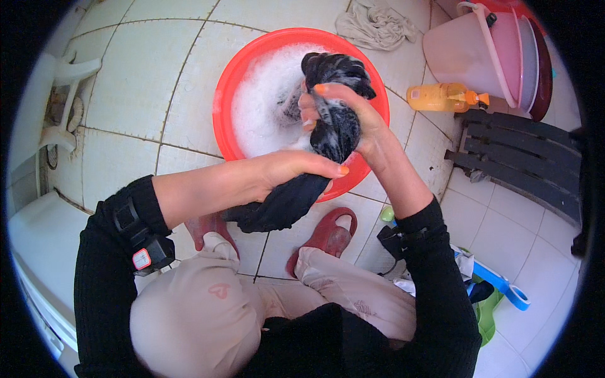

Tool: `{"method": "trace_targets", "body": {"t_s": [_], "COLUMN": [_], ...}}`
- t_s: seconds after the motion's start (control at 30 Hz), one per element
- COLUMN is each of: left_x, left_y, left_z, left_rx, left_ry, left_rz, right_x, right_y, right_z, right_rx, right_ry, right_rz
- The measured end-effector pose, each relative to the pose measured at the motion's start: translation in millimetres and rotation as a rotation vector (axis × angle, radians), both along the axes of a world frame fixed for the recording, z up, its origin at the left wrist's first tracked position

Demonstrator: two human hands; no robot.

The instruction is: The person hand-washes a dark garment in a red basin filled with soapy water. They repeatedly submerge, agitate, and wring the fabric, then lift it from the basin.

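A wet black cloth or garment (336, 135), streaked with suds, is bunched up over a red basin (225, 129). Higher on the bunch, my right hand (350, 113) is wrapped round it, thumb across the top. Nearer to me, my left hand (296, 169) grips the same cloth, and a dark length of it hangs past that hand toward my knees. White foam (261, 107) fills much of the basin, and some dark fabric shows in the foam beside my right hand. The cloth's exact kind cannot be told.
A crumpled pale cloth (376, 25) lies on the tiles beyond the basin. At right are an orange bottle (441, 97) on its side, a pink bucket (463, 53) and a dark slatted stool (523, 154). White plastic furniture (47, 233) stands at left. My red slippers (324, 239) flank the basin's near side.
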State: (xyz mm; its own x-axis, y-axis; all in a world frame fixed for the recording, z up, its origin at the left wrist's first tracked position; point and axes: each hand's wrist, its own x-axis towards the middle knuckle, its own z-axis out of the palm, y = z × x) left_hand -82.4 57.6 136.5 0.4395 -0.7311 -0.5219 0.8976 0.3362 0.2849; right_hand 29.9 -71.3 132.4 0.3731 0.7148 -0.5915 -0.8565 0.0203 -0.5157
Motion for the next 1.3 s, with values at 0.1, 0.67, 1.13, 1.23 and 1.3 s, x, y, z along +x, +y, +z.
{"method": "trace_targets", "body": {"t_s": [0.1, 0.67, 1.13, 1.23, 1.3], "left_x": [3.9, 4.7, 15.5, 13.1, 10.7], "left_y": [-9.2, -33.5, 21.7, 9.6, 0.2], "left_z": [-3.0, -47.2, 16.8, 23.4, 26.6], "left_rx": [0.218, 0.490, -0.175, -0.302, -0.264], "left_ry": [-0.022, -0.281, 0.080, 0.053, 0.084], "left_rz": [0.031, 0.112, 0.441, 0.370, 0.254], "right_x": [-0.2, -17.1, -3.2, -35.8, -55.9], "right_y": [3.0, 32.2, -55.2, -50.5, -38.2], "right_z": [7.8, -12.8, 43.5, 5.5, -24.9], "right_rx": [-0.324, -0.960, -0.268, -0.390, -0.309], "right_ry": [-0.161, -1.177, -0.752, -1.125, -1.293], "right_rz": [0.166, 0.615, 0.061, 0.158, 0.193]}}
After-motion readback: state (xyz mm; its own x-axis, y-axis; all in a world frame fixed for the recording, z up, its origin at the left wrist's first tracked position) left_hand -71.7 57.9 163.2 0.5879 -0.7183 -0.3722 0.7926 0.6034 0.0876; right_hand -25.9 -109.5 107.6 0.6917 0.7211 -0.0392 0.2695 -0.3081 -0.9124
